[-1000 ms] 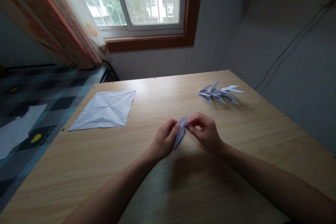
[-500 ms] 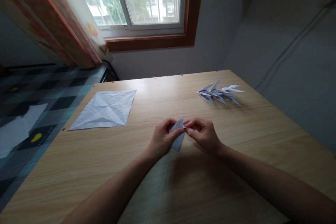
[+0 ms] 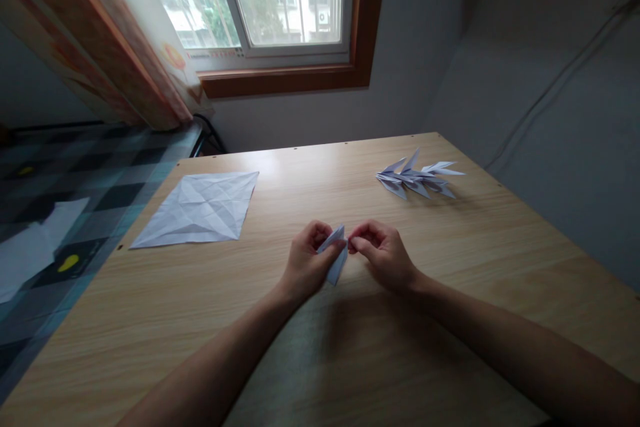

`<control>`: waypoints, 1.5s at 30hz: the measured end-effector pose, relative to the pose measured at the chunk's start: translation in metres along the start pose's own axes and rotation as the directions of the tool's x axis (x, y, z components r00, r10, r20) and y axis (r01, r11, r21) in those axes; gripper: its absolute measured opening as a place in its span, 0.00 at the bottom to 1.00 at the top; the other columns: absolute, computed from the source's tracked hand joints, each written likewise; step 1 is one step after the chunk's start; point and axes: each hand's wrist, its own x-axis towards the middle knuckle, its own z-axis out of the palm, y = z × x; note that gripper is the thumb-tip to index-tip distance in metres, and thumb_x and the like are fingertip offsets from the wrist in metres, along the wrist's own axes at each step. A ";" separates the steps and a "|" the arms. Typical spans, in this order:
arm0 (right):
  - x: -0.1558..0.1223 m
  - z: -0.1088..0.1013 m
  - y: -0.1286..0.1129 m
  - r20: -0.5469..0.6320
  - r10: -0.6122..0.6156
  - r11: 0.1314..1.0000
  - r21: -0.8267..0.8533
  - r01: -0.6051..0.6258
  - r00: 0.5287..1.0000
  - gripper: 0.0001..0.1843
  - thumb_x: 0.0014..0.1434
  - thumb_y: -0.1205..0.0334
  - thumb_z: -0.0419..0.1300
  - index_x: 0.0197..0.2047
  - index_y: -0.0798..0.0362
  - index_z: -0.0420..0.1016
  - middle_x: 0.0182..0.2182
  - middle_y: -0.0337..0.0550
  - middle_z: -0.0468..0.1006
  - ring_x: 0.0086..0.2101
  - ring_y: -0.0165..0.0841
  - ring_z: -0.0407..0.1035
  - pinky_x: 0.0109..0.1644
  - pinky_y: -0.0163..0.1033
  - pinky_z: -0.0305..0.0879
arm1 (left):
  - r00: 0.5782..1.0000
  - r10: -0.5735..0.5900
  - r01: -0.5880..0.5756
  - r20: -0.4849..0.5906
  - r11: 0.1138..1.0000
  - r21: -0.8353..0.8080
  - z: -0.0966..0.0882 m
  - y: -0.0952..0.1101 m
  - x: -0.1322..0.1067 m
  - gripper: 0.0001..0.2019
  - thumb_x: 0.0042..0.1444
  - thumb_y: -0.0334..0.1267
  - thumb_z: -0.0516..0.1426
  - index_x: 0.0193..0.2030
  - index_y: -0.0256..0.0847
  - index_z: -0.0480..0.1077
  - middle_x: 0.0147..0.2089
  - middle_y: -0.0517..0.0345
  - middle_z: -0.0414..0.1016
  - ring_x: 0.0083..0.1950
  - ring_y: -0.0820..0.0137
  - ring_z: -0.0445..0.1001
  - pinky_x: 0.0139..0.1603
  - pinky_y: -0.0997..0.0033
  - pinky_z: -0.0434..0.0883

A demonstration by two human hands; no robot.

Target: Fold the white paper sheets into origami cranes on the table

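My left hand (image 3: 311, 257) is closed round a small folded white paper (image 3: 338, 264), thumb across its front and the fingers behind. The paper is narrow, with pointed ends at top and bottom, and is held above the table. At the paper's right edge is my right hand (image 3: 383, 253), its thumb and forefinger pinched together at a small corner. The fingertips mostly hide that corner. Farther back on the right lies a white origami piece (image 3: 413, 180) made of several pointed folds.
A creased white paper sheet (image 3: 200, 207) lies flat at the left of the wooden table (image 3: 280, 373). Left of the table, more white paper (image 3: 30, 247) rests on a checked cloth (image 3: 125, 167). Behind are a window (image 3: 285, 0) and a curtain (image 3: 115, 33).
The folded paper and my left hand have shifted slightly left and tilted a little. My right fingertips stay at the paper's right edge, where less of the corner shows.
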 end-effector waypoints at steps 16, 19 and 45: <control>-0.004 0.002 0.004 0.102 0.020 0.992 0.121 -0.032 0.995 0.15 0.49 0.65 0.67 0.40 0.52 0.69 0.28 0.36 0.74 0.27 0.28 0.70 0.32 0.35 0.70 | 0.996 -0.082 0.073 -0.032 0.970 -0.231 -0.005 -0.003 0.005 0.19 0.45 0.43 0.69 0.34 0.39 0.64 0.28 0.66 0.71 0.26 0.78 0.69 0.28 0.79 0.67; -0.006 0.003 0.004 0.104 -0.025 0.996 0.083 0.016 0.994 0.13 0.51 0.64 0.66 0.40 0.51 0.70 0.28 0.37 0.74 0.28 0.29 0.71 0.32 0.35 0.70 | 0.996 -0.087 0.081 -0.012 0.966 -0.245 -0.005 -0.003 0.005 0.20 0.44 0.45 0.69 0.34 0.39 0.64 0.29 0.65 0.72 0.28 0.77 0.70 0.29 0.78 0.68; -0.011 0.001 -0.006 0.126 -0.380 0.794 -0.464 0.393 0.916 0.04 0.56 0.66 0.61 0.30 0.51 0.71 0.23 0.36 0.69 0.23 0.28 0.64 0.28 0.35 0.63 | 0.988 -0.142 0.156 0.067 0.944 -0.292 -0.004 -0.003 0.003 0.22 0.45 0.50 0.69 0.33 0.39 0.64 0.29 0.61 0.75 0.27 0.74 0.73 0.27 0.76 0.70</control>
